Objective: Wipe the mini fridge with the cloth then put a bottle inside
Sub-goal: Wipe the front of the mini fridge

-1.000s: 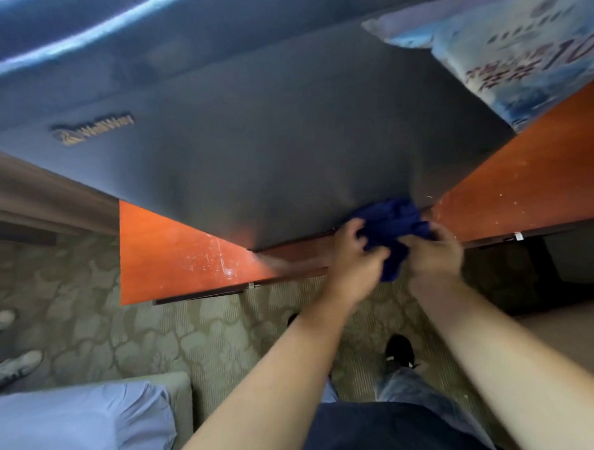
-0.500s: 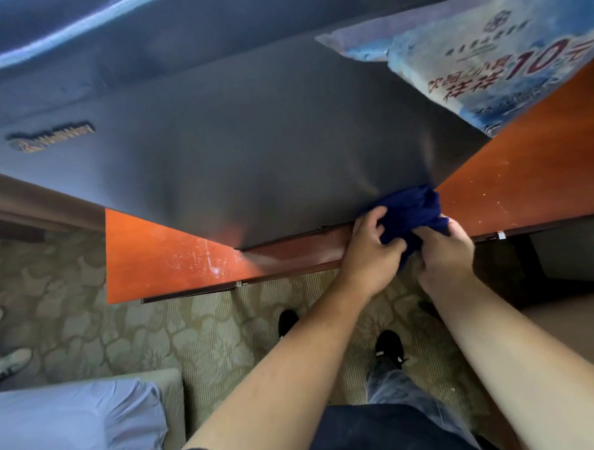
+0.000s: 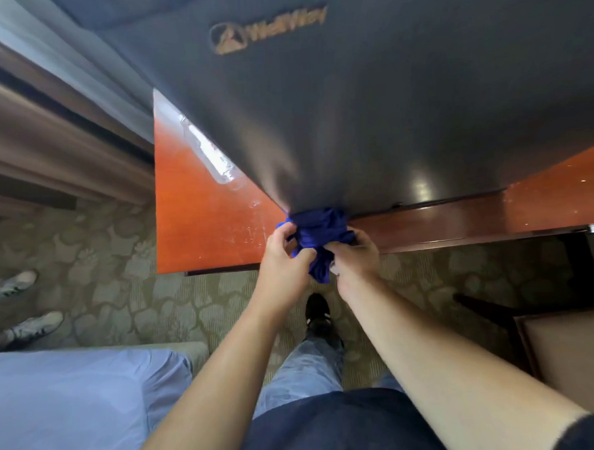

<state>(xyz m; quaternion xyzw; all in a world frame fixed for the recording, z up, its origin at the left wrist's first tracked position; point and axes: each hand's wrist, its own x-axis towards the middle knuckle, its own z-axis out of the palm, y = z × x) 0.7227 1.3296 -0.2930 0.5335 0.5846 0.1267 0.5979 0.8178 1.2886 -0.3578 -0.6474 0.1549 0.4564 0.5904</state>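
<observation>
The dark grey mini fridge (image 3: 369, 112) with a gold logo stands shut on an orange wooden desk (image 3: 200, 222). A bunched dark blue cloth (image 3: 318, 234) sits at the fridge door's lower left corner. My left hand (image 3: 283, 259) and my right hand (image 3: 355, 256) both grip the cloth from either side, just in front of the desk edge. A clear plastic bottle (image 3: 211, 153) lies on the desk along the fridge's left side.
Brown curtains (image 3: 46, 133) hang to the left. A bed with a pale blue sheet (image 3: 75, 404) is at the lower left. Another person's white shoes (image 3: 23, 304) stand on the patterned carpet. A dark chair (image 3: 549, 343) is at the right.
The cloth and both hands have gone from the fridge door's lower right corner to its lower left corner. The view swung left; the printed sheet at the upper right is out of view.
</observation>
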